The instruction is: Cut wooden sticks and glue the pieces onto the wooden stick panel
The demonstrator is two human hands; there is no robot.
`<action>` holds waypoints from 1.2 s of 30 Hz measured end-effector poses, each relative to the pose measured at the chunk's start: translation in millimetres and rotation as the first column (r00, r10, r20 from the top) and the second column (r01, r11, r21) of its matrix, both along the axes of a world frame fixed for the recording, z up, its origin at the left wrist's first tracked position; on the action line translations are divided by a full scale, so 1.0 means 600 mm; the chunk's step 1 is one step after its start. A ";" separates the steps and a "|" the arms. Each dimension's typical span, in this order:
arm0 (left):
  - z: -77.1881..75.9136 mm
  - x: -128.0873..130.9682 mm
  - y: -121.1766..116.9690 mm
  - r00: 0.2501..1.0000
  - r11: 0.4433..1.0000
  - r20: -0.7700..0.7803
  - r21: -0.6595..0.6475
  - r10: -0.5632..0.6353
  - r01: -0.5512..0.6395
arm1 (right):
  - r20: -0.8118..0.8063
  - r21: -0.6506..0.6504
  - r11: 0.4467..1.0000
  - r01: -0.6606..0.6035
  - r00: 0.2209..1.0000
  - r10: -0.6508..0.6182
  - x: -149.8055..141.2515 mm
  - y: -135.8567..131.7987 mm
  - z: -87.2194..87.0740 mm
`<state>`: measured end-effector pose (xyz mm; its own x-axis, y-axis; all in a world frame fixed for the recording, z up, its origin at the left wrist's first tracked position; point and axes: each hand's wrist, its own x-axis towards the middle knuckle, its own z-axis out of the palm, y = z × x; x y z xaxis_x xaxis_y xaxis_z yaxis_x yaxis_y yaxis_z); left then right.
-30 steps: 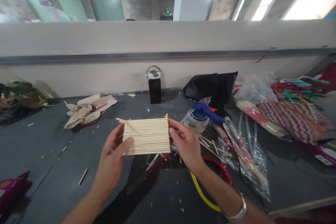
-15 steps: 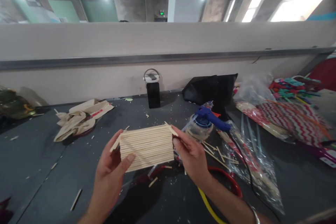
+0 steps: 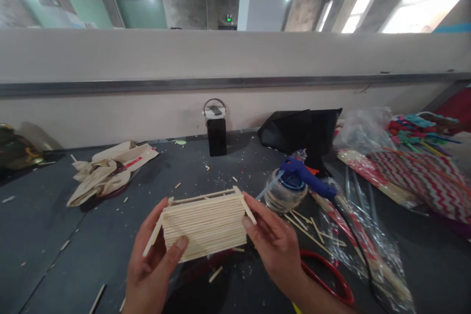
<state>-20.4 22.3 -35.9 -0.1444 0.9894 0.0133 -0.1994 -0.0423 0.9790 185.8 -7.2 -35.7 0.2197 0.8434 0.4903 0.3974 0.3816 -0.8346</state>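
Observation:
Between my two hands is a small wooden stick panel (image 3: 206, 225), made of pale thin sticks laid side by side. Slanting sticks stand out at its left and right ends, and another runs along the top edge with a gap behind it. My left hand (image 3: 152, 250) grips the left end, thumb pressed on the front face. At the right end, my right hand (image 3: 274, 235) pinches the edge near the slanting stick. Fingers behind the panel are partly hidden. The panel is held above the dark table, tilted toward me.
A blue glue gun (image 3: 307, 176) rests on a clear jar (image 3: 285, 194) at the right. Loose sticks (image 3: 312, 228), plastic-wrapped sticks (image 3: 368, 240) and a red-handled tool (image 3: 331, 274) lie nearby. A dark phone (image 3: 217, 136) stands at the back; a crumpled cloth bag (image 3: 110, 171) lies left.
The panel and both hands have moved slightly down and nearer. The panel has tipped so that its top edge and the gap behind it now show. Both hands keep their hold.

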 end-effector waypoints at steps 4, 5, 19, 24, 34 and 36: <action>0.005 0.002 -0.004 0.999 1.000 -0.032 -0.029 0.009 -0.010 | 0.020 0.009 1.000 0.001 1.000 -0.001 -0.002 -0.003 -0.002; 0.006 0.002 -0.005 0.999 0.999 -0.033 -0.034 -0.001 0.000 | 0.029 0.014 1.000 0.008 1.000 -0.008 -0.002 -0.003 -0.001; 0.012 0.003 -0.004 0.999 1.000 -0.050 -0.007 -0.013 0.012 | 0.095 0.147 0.989 0.022 0.995 -0.036 -0.007 -0.009 0.024; 0.010 0.001 -0.002 0.998 0.999 -0.038 -0.019 -0.044 0.043 | 0.118 0.150 0.988 0.045 0.991 -0.063 -0.007 -0.010 0.025; 0.017 0.021 -0.026 0.989 0.998 -0.147 0.060 -0.005 0.014 | 0.232 0.172 0.950 0.259 0.927 -0.295 -0.002 -0.006 0.039; 0.024 0.030 -0.031 0.990 0.997 -0.144 0.075 0.010 0.001 | 0.240 0.180 0.946 0.268 0.921 -0.306 0.000 -0.006 0.040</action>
